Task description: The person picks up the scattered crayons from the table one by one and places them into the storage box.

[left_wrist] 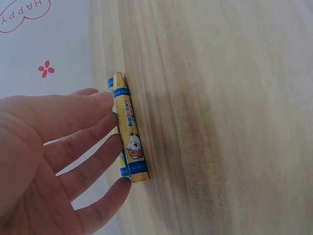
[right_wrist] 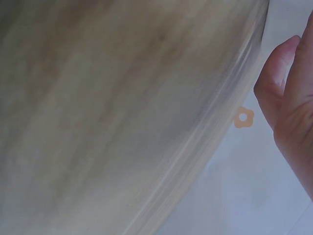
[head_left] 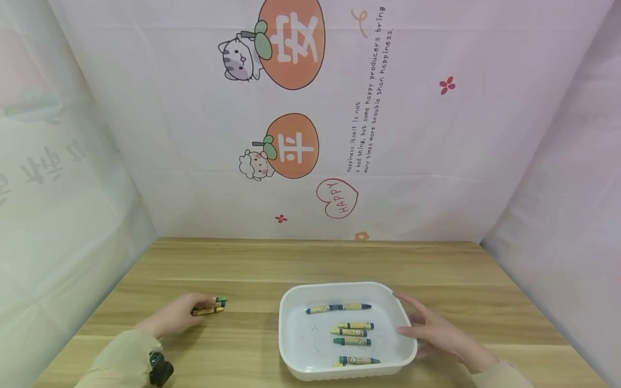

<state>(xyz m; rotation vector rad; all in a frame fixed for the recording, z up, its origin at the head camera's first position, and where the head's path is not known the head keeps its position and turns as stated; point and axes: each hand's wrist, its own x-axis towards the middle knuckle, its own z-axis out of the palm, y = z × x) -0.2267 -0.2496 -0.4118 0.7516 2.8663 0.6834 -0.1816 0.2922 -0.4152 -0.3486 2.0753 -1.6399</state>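
My left hand (head_left: 177,314) is low at the left part of the table, with its thumb and fingers about a few oil pastels. A yellow oil pastel (left_wrist: 130,129) faces the left wrist camera, partly covering another behind it; in the head view a green-tipped oil pastel (head_left: 221,299) pokes out beyond the fingers. My right hand (head_left: 434,328) grips the right wall of a white plastic basin (head_left: 301,339), thumb over the rim. Inside lie several oil pastels, among them a green one (head_left: 352,341) and a dark blue-tipped one (head_left: 356,306). The right wrist view shows only part of that hand.
The wooden table (head_left: 242,264) carries the basin right of centre. A printed white cloth (head_left: 412,161) stands behind its far edge, with further cloth walls at left and right. A dark wristband device (head_left: 161,368) is on the left sleeve.
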